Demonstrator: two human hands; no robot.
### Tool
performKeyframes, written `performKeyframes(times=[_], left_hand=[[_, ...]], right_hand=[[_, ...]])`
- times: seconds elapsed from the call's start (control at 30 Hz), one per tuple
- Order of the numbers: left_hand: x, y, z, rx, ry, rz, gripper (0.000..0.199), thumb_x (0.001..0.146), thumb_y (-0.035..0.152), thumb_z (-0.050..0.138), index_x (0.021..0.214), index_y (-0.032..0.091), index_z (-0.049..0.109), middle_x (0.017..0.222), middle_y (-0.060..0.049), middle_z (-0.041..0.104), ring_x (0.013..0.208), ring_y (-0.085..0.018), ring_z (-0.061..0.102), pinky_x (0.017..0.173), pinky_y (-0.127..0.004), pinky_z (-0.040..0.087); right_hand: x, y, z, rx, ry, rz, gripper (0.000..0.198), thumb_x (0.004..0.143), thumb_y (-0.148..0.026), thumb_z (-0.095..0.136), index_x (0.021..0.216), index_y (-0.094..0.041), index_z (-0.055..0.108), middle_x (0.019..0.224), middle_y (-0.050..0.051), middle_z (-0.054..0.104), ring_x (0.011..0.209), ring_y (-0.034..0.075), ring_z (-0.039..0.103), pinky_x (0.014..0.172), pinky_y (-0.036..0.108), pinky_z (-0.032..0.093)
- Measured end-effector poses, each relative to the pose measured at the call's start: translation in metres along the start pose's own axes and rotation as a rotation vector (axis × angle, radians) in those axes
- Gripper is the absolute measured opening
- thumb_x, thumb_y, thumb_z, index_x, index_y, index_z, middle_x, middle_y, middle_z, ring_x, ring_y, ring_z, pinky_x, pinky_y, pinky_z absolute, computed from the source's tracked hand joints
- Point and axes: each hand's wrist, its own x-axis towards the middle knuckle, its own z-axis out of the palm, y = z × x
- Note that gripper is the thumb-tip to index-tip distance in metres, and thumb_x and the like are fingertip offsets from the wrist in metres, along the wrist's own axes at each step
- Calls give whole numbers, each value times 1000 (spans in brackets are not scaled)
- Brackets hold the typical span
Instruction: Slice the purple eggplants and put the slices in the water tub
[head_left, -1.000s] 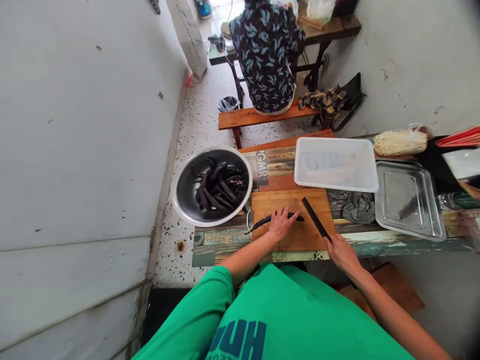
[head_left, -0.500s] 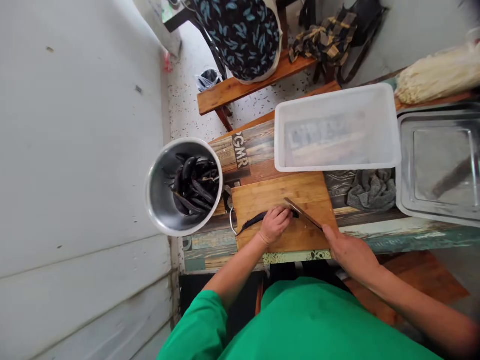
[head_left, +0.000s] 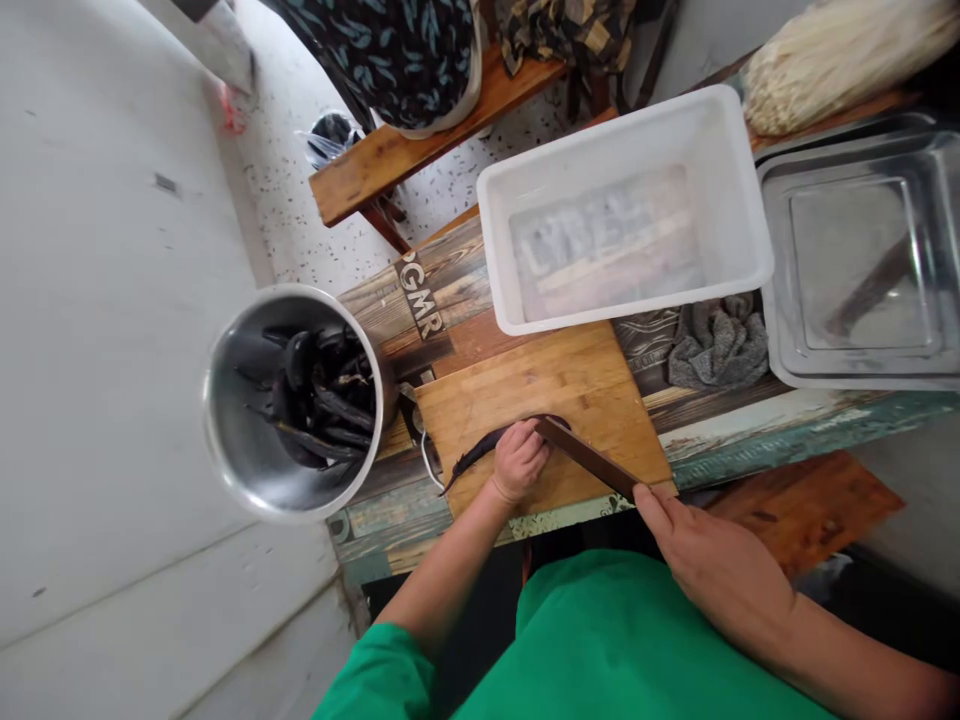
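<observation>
Two bare hands work over a wooden cutting board (head_left: pixel 555 385) that lies on a patterned table (head_left: pixel 720 450). The left hand (head_left: pixel 517 462) is curled, fingertips pressing down on a long, dark, slender eggplant (head_left: pixel 480 450) that lies across the board; the thin stem end sticks out past the hand's left side toward the board's edge, and the other end shows just beyond the fingers. The right hand (head_left: pixel 712 560) is closed around the handle of a cleaver (head_left: pixel 585 457), whose dark blade runs up and leftward from that hand and meets the eggplant right beside the left fingertips. The handle itself is hidden inside the grip.

Left of the left hand, just off the board's edge, stands a steel bowl (head_left: pixel 240 455) holding a heap of more dark eggplants (head_left: pixel 322 395). Beyond both hands, touching the far side of the board, sits a white plastic tub (head_left: pixel 742 200). A crumpled grey cloth (head_left: pixel 716 345) lies beyond the right hand, between the board and a metal tray (head_left: pixel 780 330) further to the right. A bundle of pale enoki mushrooms (head_left: pixel 832 55) rests beyond the tray. Farther away, past the tub, a person in a leaf-print garment (head_left: pixel 405 50) sits on a wooden bench (head_left: pixel 405 160), well apart from the hands.
</observation>
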Motion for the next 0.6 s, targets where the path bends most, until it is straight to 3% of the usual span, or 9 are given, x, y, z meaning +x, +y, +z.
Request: performKeyframes(times=[0.37,0.6], left_hand=[[8,2,0,-14,38,30,12,97,10,61,89,18,68,96,-8,77,108,-23,72,84,-40,61],[5,0,-3,-15,-3,29,15,98,12,60,90,18,70,97,-9,78,108,-23,72,85,-40,61]], right_hand=[[4,-6,5,32,-47,61,37,87,2,47,116,-15,64,93,10,77,59,18,71,46,25,49],[10,-9,3,106,-231,98,31,91,0,48,115,-16,60,95,9,77,61,17,72,49,24,47]])
